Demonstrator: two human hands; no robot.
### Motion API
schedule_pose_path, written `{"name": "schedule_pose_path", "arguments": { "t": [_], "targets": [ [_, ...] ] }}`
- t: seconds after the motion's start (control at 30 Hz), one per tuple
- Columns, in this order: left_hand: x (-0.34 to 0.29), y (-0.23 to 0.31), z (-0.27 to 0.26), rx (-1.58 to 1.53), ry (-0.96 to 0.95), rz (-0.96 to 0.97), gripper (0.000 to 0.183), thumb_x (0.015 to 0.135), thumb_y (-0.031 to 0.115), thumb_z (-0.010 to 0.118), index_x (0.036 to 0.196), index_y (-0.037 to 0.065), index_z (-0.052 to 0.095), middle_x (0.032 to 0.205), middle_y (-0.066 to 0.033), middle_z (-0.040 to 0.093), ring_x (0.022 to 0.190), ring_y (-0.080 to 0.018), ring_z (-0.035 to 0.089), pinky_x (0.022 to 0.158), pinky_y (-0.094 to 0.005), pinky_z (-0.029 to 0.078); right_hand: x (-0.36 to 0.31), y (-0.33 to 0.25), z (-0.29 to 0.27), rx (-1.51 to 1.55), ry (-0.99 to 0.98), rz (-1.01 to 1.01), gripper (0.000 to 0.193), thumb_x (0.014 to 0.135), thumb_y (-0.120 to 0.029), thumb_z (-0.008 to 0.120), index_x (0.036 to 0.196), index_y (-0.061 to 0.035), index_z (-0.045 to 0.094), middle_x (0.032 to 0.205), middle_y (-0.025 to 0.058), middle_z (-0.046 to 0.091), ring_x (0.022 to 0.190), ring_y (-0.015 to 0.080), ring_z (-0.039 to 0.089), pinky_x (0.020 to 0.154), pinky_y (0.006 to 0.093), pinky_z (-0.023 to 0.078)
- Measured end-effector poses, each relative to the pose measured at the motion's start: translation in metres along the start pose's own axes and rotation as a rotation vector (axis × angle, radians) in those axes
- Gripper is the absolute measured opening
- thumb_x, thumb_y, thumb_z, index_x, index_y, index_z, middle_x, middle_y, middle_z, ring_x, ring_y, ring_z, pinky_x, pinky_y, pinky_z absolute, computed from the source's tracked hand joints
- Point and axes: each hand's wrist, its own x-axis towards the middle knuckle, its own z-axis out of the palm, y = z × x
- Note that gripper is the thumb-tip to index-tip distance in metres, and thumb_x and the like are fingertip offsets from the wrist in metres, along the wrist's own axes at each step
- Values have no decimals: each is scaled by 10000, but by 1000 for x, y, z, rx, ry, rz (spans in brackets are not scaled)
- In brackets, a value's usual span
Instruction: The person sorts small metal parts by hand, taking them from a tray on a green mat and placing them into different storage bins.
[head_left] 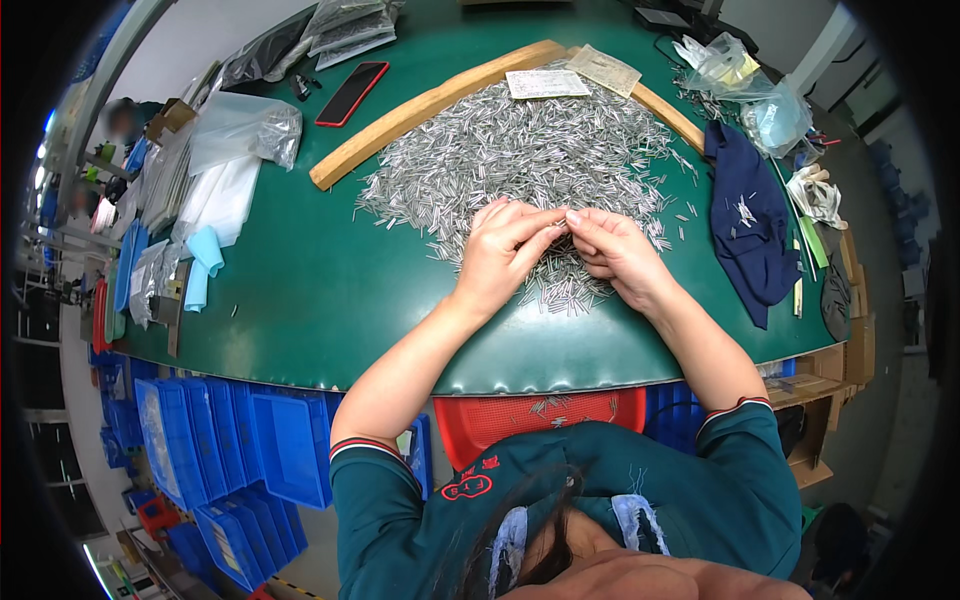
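Observation:
A wide heap of small silver metal pins (500, 140) covers the middle of the green table. Over its near side, my left hand (503, 245) and my right hand (622, 255) meet, with thumbs and forefingers pinched together. Whatever lies between the fingertips is too small and too covered to make out. Loose pins spread under and around both hands, down toward the table's near edge. The other fingers of each hand are curled in.
Wooden bars (430, 105) border the heap's far side, with a paper card (547, 84) on it. A red-edged phone (352, 94) and plastic bags (240, 130) lie left. Dark blue cloth (745, 220) lies right. A red basket (470, 425) and blue bins (290, 445) stand below the edge.

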Motion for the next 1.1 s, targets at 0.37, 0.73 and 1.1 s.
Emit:
{"name": "schedule_pose_path", "arguments": {
  "t": [0.37, 0.73, 1.1],
  "targets": [
    [1, 0, 0, -229, -6, -141, 197, 786, 124, 614, 976, 98, 660, 737, -47, 612, 700, -161, 545, 721, -301, 407, -1, -9, -3, 486, -87, 106, 225, 857, -287, 514, 837, -63, 526, 663, -39, 425, 483, 14, 326, 358, 134, 241],
    [-1, -1, 1, 104, -12, 96, 207, 789, 161, 614, 987, 117, 652, 660, -19, 551, 669, -163, 540, 836, -334, 377, -3, -2, 4, -61, 4, -40, 222, 850, -292, 582, 902, -76, 590, 579, -101, 388, 440, -19, 243, 378, 169, 147],
    [0, 0, 2, 114, 47, 137, 252, 759, 149, 638, 1010, 128, 648, 659, -37, 564, 649, -176, 539, 761, -317, 402, -1, -1, -1, 11, -23, 0, 160, 871, -239, 551, 871, -79, 565, 564, -108, 343, 439, -17, 225, 374, 157, 155]
  ]
}}
